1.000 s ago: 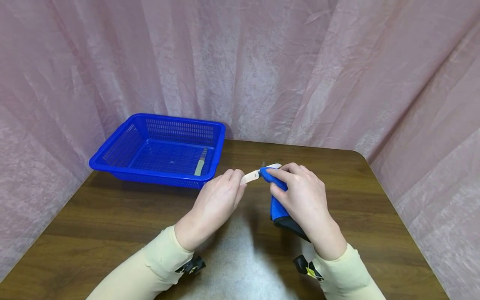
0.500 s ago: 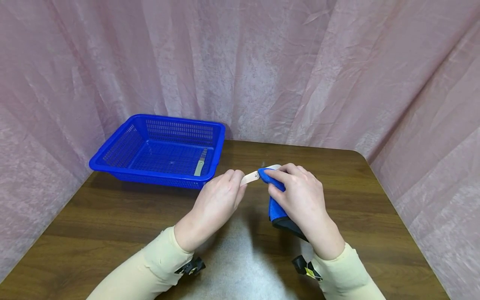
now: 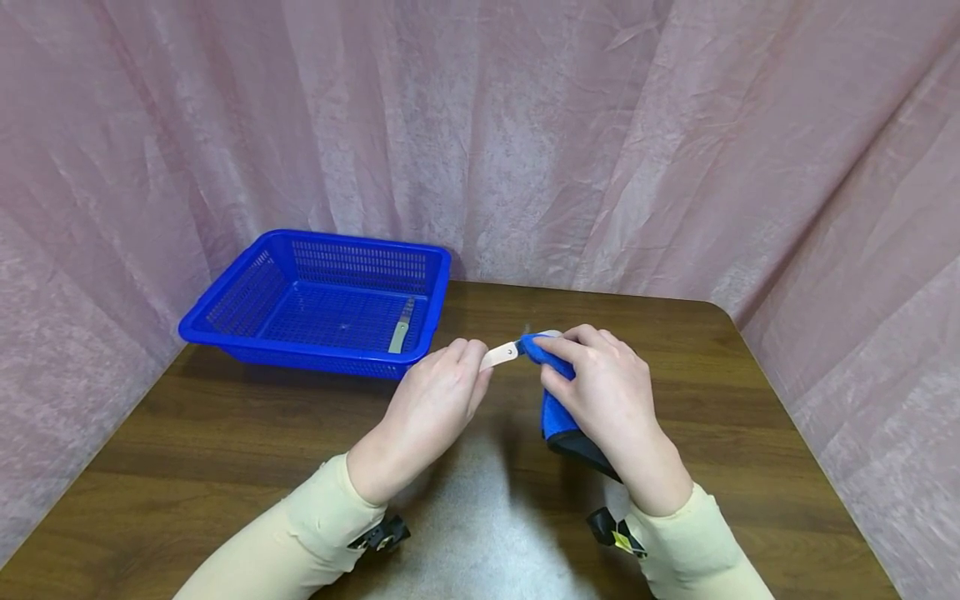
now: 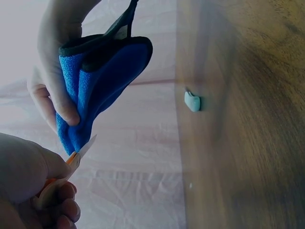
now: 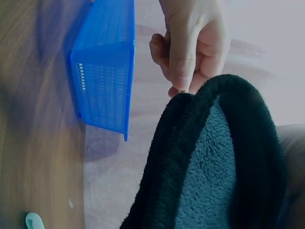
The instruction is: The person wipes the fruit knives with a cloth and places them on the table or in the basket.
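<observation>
In the head view my left hand grips the cream handle of a folding knife, raised over the table. My right hand pinches a folded blue cloth with black edging around the blade. The left wrist view shows the cloth hanging from the right fingers, with the blade sticking out beside its lower end. In the right wrist view the cloth hides most of the knife, and the left thumb and fingers meet at its edge.
A blue basket at the back left holds another knife with a pale handle. A small mint-coloured thing lies on the wooden table. Pink curtains hang behind and at both sides.
My right hand and the cloth shift slightly left toward the handle, then back right along the blade. The left hand keeps its grip on the knife, almost still.
</observation>
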`<state>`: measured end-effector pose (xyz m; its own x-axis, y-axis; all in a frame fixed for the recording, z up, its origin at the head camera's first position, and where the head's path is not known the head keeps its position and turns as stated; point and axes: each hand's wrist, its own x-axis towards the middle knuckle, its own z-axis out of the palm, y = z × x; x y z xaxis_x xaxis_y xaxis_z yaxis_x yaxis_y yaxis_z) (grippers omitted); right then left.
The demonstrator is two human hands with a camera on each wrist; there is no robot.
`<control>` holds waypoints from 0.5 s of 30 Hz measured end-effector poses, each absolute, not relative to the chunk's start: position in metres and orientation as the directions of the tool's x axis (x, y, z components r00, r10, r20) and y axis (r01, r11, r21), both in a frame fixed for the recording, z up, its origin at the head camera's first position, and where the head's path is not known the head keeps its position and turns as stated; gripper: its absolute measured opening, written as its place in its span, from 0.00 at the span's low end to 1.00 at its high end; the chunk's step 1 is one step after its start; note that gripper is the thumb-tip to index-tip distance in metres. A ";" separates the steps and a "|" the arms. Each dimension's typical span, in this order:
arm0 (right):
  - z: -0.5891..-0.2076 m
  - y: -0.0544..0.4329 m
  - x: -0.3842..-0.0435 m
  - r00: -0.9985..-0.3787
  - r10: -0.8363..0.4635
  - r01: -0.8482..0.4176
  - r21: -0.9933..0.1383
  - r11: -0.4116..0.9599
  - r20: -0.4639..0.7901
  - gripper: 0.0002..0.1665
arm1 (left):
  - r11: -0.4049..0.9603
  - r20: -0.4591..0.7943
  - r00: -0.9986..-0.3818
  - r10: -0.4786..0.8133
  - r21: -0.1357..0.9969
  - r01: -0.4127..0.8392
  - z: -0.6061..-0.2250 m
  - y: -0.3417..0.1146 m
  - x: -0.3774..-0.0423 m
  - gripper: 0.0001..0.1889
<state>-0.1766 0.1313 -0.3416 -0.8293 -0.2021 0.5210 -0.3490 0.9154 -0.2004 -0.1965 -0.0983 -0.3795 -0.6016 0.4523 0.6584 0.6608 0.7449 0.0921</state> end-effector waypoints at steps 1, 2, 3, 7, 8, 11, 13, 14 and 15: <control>-0.341 0.132 -0.177 -0.831 -0.201 -0.346 -0.199 0.917 0.519 0.21 | 0.745 0.659 -0.602 0.451 0.093 0.660 -0.379 -0.098 -0.196 0.09; -0.341 0.132 -0.177 -0.834 -0.199 -0.342 -0.199 0.918 0.515 0.21 | 0.747 0.658 -0.604 0.450 0.093 0.659 -0.379 -0.099 -0.196 0.09; -0.340 0.133 -0.178 -0.837 -0.197 -0.338 -0.199 0.920 0.511 0.21 | 0.747 0.656 -0.605 0.450 0.094 0.658 -0.378 -0.099 -0.196 0.09; -0.340 0.135 -0.179 -0.847 -0.186 -0.323 -0.205 0.924 0.498 0.21 | 0.748 0.652 -0.612 0.448 0.101 0.656 -0.378 -0.099 -0.196 0.09; -0.340 0.136 -0.179 -0.848 -0.182 -0.320 -0.208 0.924 0.497 0.21 | 0.748 0.652 -0.612 0.448 0.100 0.656 -0.377 -0.099 -0.196 0.09; -0.340 0.138 -0.179 -0.848 -0.174 -0.314 -0.210 0.926 0.501 0.21 | 0.747 0.659 -0.604 0.447 0.095 0.657 -0.378 -0.099 -0.197 0.09; -0.340 0.140 -0.180 -0.846 -0.170 -0.312 -0.211 0.926 0.506 0.21 | 0.746 0.665 -0.599 0.447 0.093 0.660 -0.378 -0.099 -0.197 0.09; -0.340 0.140 -0.180 -0.845 -0.167 -0.311 -0.212 0.927 0.508 0.21 | 0.745 0.668 -0.595 0.446 0.091 0.661 -0.378 -0.099 -0.197 0.09; -0.340 0.141 -0.180 -0.844 -0.165 -0.309 -0.213 0.927 0.510 0.20 | 0.744 0.671 -0.593 0.445 0.091 0.662 -0.379 -0.099 -0.198 0.09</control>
<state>-0.1798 0.1412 -0.3400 -0.8443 -0.1646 0.5099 -0.3093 0.9268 -0.2129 -0.1976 -0.0989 -0.3786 -0.5927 0.4454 0.6711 0.6619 0.7441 0.0907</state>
